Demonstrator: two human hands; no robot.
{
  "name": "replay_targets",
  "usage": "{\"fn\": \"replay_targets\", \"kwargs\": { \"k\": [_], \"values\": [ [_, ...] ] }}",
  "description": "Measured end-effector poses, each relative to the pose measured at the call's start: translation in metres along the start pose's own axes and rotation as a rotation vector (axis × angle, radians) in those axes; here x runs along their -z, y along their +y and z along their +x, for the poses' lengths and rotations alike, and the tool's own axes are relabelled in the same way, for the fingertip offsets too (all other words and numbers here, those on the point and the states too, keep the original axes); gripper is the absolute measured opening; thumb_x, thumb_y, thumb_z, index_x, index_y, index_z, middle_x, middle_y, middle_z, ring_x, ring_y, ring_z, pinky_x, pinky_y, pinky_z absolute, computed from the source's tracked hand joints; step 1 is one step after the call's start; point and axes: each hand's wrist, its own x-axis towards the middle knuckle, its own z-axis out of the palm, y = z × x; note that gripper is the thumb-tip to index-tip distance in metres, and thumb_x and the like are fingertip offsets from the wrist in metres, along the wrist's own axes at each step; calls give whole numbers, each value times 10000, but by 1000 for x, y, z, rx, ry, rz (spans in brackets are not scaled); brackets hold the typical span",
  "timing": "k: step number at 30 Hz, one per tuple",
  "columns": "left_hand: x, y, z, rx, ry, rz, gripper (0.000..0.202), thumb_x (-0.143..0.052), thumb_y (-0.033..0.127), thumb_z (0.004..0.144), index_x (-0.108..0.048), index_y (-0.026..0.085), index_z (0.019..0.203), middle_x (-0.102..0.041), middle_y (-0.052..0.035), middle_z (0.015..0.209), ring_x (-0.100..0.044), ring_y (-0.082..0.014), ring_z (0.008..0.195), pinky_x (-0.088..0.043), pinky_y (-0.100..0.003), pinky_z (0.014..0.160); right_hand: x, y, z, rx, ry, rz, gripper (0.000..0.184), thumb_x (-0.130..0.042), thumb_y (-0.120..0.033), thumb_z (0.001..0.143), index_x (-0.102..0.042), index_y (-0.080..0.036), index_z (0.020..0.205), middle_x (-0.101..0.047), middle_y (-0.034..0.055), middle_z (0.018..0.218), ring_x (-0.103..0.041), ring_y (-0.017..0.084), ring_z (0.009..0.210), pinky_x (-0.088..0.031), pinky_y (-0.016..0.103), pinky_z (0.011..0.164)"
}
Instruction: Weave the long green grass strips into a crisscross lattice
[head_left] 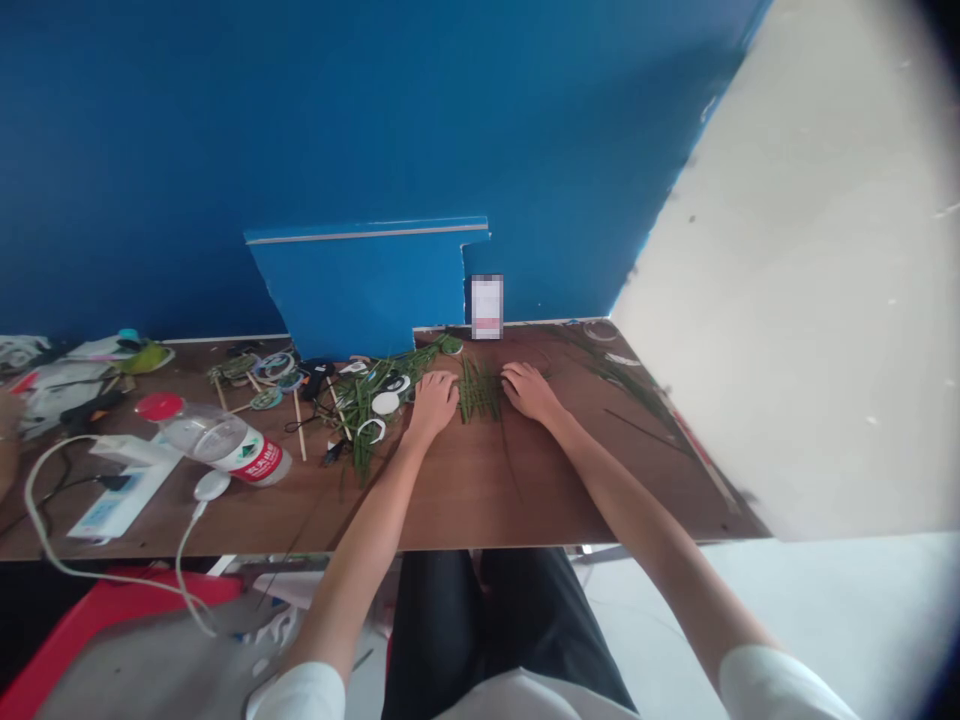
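Narrow green leaf strips (478,390) lie side by side on the brown table, between my two hands. My left hand (435,403) rests palm down at their left edge, fingers stretched out and holding nothing. On the other side, my right hand (529,391) lies low on the table with its fingers spread near the strips' right edge. A pile of cut green stems (364,455) sits left of my left hand, with a white disc (385,403) and a white ring (372,430) on it. A phone-like upright panel (487,308), its screen blurred, leans against the wall behind the strips.
A red-capped plastic bottle (217,440) lies left, beside a white power strip (127,495) with cables. Wooden sticks (300,425) and round woven pieces (276,368) lie behind it. Long leaves (634,380) lie right. Another person's arm (9,440) shows at the left edge.
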Motion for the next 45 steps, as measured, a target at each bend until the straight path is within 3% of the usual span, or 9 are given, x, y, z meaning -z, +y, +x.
{"fn": "replay_targets", "kwargs": {
  "k": [6,12,35,40,45],
  "values": [
    [-4,8,6,-61,-19,59,338,-413,274,972,-590,234,1257,-540,-91,1331,-439,-268,1257,-365,-434,1042,1,-1,0,2,15,-5,322,-364,-229,975,-650,-151,1101,-599,135,1195,-508,273,1074,-404,414,906],
    [-9,8,6,-40,-43,100,332,-436,292,963,-625,221,1228,-519,-106,1350,-412,-291,1270,-365,-462,1049,4,-3,0,1,-15,-8,344,-380,-242,976,-620,-183,1214,-584,121,1252,-489,279,1119,-392,428,910],
    [-4,10,4,-29,-55,51,279,-451,301,964,-632,227,1163,-546,-101,1312,-413,-300,1262,-363,-472,1041,4,-3,-1,17,-15,28,323,-377,-255,986,-655,-201,1142,-606,113,1223,-494,272,1113,-367,429,915],
    [1,10,3,-35,-58,14,310,-434,277,956,-586,207,1218,-576,-101,1284,-466,-276,1236,-370,-437,1041,5,-3,-1,-5,-4,72,388,-387,-233,964,-549,-197,1315,-612,115,1269,-480,273,1186,-357,440,956],
    [10,7,0,-88,-133,-27,419,-493,228,880,-535,199,1296,-576,-101,1317,-479,-272,1255,-368,-424,1062,5,-4,-1,-20,-33,102,561,-450,-202,886,-412,-210,1446,-607,113,1298,-466,282,1223,-329,468,998]
  ]
}}
